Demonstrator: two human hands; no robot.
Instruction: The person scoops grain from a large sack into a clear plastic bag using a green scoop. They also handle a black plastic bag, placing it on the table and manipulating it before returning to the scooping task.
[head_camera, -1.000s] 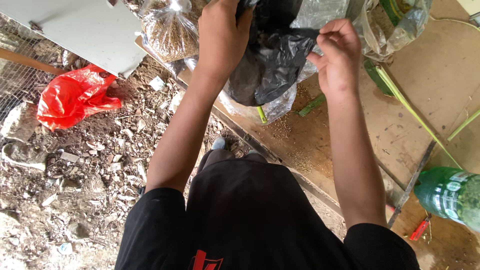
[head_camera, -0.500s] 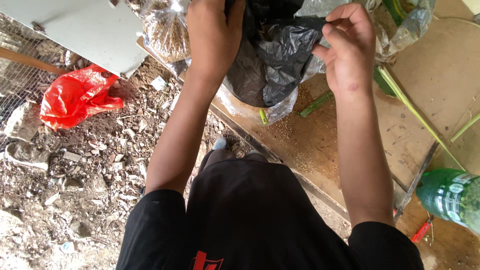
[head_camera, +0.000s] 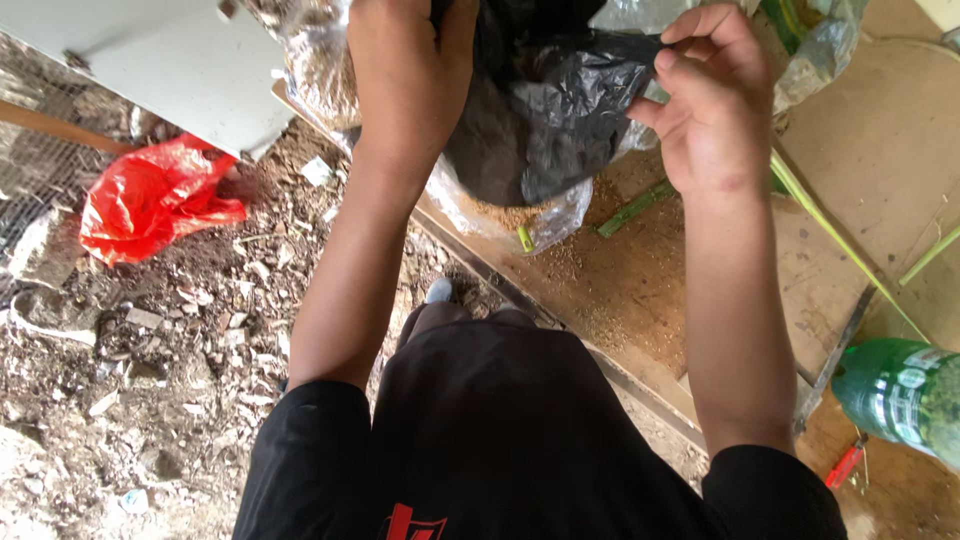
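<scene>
Black plastic bag (head_camera: 560, 110) — red bag (head_camera: 150, 200) — green bottle (head_camera: 900, 395).

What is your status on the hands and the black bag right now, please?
Left hand and right hand both gripping black plastic bag. Clear bag beneath. Nothing blocking.

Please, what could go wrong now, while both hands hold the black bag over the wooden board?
1. The black bag is pinched only at its edge by the right hand; it might slip.
2. The clear bag of grain sits at the wooden board edge; more could spill onto the dirt.
3. The green bottle lies near the right elbow and could get knocked.
</scene>
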